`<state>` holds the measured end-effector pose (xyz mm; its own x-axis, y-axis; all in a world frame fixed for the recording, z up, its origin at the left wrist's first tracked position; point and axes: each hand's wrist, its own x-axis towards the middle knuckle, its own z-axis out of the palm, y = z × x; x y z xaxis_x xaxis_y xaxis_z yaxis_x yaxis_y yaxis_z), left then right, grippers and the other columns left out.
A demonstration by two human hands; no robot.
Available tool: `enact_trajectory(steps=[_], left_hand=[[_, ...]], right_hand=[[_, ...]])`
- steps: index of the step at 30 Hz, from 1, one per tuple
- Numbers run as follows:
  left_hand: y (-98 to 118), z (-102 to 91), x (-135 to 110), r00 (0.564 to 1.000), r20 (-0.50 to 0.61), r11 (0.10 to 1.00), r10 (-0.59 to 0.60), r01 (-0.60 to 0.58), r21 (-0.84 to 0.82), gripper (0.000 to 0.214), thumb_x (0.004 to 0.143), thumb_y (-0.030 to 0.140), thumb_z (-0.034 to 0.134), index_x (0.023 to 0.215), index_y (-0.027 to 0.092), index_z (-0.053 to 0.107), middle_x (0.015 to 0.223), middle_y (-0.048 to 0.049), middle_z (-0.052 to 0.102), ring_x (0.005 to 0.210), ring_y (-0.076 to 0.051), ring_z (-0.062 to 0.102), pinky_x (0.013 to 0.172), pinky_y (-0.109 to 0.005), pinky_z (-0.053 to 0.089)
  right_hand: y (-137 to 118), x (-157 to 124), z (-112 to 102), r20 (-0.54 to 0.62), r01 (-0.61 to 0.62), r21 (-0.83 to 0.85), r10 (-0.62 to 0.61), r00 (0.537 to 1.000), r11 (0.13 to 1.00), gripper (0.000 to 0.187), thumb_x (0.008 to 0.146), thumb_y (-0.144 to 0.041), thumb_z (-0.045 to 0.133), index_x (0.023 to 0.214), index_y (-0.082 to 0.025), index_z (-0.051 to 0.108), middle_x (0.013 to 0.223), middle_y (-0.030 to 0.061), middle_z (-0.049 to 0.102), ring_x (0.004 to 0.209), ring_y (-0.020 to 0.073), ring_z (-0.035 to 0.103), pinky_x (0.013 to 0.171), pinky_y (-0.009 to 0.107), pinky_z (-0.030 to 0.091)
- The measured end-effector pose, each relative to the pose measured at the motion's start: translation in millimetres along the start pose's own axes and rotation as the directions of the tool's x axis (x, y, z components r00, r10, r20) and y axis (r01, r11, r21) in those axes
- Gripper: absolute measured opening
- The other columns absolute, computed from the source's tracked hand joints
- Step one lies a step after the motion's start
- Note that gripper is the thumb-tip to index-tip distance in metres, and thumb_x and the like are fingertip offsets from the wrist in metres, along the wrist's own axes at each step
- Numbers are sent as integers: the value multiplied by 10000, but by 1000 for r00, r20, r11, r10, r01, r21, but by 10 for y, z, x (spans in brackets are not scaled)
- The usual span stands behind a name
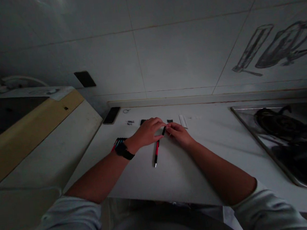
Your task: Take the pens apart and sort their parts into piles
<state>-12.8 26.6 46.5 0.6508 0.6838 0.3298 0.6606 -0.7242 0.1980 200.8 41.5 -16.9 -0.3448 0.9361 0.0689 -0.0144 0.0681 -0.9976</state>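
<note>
Both my hands meet over the white counter [145,176]. My left hand [150,129], with a black watch [123,151] on its wrist, bends its fingers and thumb around a small black piece [163,131]. My right hand [178,132] pinches the same piece at its upper end; its exact kind is too small to make out. Just below the left thumb lies a red and black pen [156,152], its silver tip towards me. Small black parts [142,122] show partly behind the left hand. Another small dark part [170,120] sits beyond the fingertips.
Tiny dark pieces [130,122], a ring [126,111] and a phone [111,115] lie at the back left. A red and black case [120,141] is partly behind the left wrist. White strips [183,121] lie right of centre. A gas stove [280,137] borders the right side.
</note>
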Motion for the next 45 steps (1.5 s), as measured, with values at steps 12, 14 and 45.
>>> enact_trajectory(steps=[12, 14, 45], left_hand=[[-877, 429, 120, 949, -7, 947, -314, 314, 67, 422, 775, 269, 758, 1188, 224, 683, 1250, -110, 637, 1185, -285, 602, 1086, -457, 473], [-896, 478, 104, 950, 13, 948, -312, 310, 76, 415, 773, 266, 746, 1180, 214, 685, 1240, -117, 647, 1179, -284, 607, 1079, -449, 478], [-74, 94, -8, 926, -283, 963, -251, 208, -173, 354, 891, 152, 612, 1235, 232, 631, 1272, -90, 640, 1236, -239, 594, 1125, -432, 475]], right_hand=[[156, 42, -62, -56, 84, -242, -101, 993, 967, 292, 933, -508, 561, 973, -232, 650, 831, 1, 677, 710, 152, 608, 667, 278, 467], [175, 41, -66, -36, 105, -279, -120, 992, 954, 272, 943, -481, 552, 981, -231, 655, 835, 2, 681, 714, 152, 606, 682, 281, 466], [-345, -324, 237, 351, 338, -898, -6, 937, 281, 280, 894, -426, 678, 1092, -229, 650, 1041, 110, 736, 891, 274, 685, 697, 328, 419]])
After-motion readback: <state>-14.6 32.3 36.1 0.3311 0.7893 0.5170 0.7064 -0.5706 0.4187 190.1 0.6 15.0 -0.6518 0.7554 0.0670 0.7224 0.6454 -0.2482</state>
